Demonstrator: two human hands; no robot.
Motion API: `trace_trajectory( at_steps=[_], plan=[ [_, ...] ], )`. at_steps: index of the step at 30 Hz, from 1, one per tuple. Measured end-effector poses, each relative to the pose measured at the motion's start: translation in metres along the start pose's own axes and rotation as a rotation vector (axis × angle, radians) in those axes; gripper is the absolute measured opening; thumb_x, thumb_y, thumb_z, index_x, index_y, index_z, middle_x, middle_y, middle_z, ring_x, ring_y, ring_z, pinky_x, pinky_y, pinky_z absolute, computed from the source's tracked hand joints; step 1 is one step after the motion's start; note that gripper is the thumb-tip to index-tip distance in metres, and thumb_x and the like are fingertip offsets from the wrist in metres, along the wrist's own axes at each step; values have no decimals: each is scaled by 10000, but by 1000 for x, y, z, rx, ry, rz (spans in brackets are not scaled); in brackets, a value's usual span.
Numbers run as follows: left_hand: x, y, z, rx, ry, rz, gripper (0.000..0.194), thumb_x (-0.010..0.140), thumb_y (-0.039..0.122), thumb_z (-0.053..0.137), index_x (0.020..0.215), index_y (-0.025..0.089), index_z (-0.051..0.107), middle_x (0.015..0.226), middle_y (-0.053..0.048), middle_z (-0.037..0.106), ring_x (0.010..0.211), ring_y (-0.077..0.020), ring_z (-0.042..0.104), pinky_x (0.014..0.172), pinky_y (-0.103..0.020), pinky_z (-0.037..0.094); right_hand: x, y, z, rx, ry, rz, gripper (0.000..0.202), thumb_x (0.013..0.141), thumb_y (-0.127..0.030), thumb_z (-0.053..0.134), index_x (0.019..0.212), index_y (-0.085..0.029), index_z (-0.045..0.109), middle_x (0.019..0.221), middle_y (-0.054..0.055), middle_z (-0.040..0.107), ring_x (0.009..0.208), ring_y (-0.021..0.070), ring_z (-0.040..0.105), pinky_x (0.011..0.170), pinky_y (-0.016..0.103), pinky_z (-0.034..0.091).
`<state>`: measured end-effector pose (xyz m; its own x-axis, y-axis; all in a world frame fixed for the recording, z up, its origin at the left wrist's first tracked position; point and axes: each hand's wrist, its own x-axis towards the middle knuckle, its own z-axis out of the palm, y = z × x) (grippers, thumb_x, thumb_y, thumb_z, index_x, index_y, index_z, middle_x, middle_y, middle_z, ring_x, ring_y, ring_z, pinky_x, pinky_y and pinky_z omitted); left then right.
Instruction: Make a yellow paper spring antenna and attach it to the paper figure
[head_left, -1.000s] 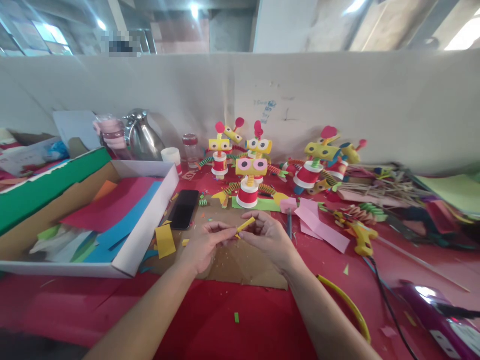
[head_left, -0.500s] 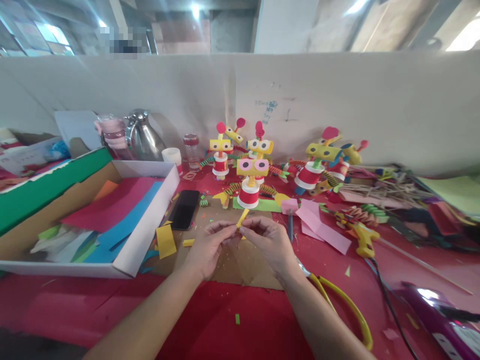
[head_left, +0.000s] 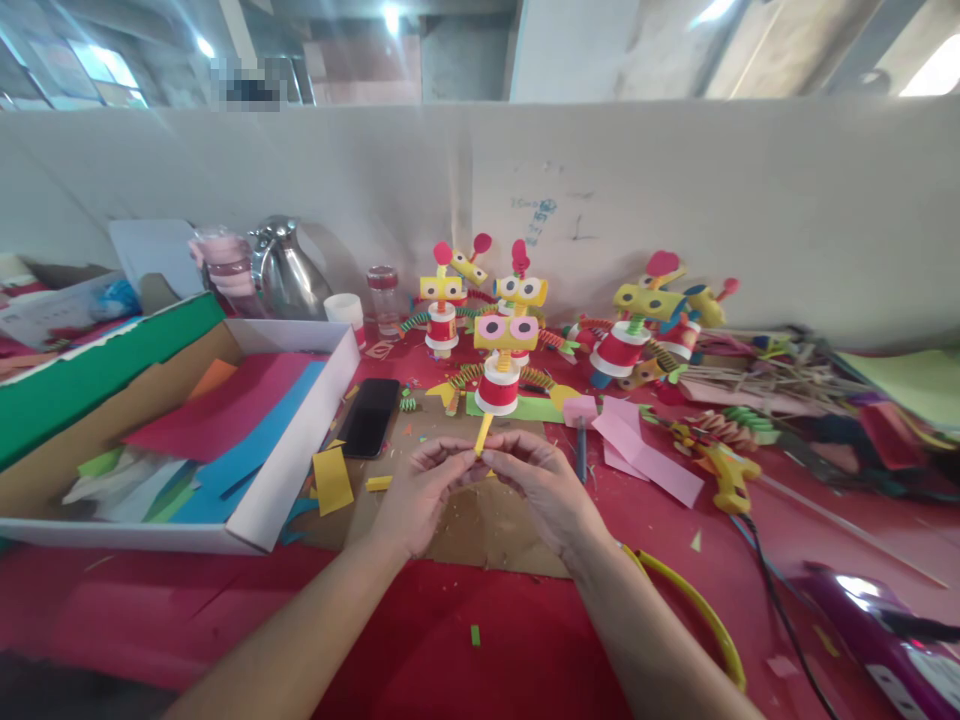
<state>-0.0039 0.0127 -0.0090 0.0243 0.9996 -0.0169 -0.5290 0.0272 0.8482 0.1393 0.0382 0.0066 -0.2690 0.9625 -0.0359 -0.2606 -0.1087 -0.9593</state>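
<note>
Both my hands meet over the brown cardboard (head_left: 480,540), pinching a narrow yellow paper strip (head_left: 484,432). My left hand (head_left: 431,485) grips its lower end from one side, and my right hand (head_left: 536,475) from the other. The strip's free end points up and away, toward a paper-cup figure (head_left: 496,385) with a yellow tube head and springy folded-paper arms. Beside my left hand lie a small yellow roll or strip (head_left: 379,483) and a yellow paper rectangle (head_left: 332,480). My fingers hide the lower part of the strip.
An open box (head_left: 289,450) of coloured paper stands left, beside a black phone (head_left: 371,418). More cup figures (head_left: 441,310) line the back. On the right are pink paper pieces (head_left: 649,460), a yellow glue gun (head_left: 727,475) with its cord, and yellow-handled scissors (head_left: 705,610) under my right forearm.
The yellow strip has turned more upright between my fingertips. My right hand has shifted slightly, and its forearm now covers more of the scissors.
</note>
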Motion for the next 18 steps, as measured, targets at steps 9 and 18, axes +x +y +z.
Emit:
trace_trajectory(
  at_steps=[9,18],
  plan=[
    [1,3,3,37,57,-115,149,604,206,791,679,132,686,695,-12,676,694,-124,639,775,-304,520,2,-9,-9,-237,-31,35,128,623,-274,740,697,-172,716,681,13,704,661,151,615,718,319,467],
    [8,2,-6,-159,148,-153,168,638,193,770,723,140,635,684,17,658,641,-79,631,674,-200,511,-10,5,9,-535,164,-459,216,713,-230,697,900,-244,590,870,21,615,778,178,578,709,318,469]
  ],
)
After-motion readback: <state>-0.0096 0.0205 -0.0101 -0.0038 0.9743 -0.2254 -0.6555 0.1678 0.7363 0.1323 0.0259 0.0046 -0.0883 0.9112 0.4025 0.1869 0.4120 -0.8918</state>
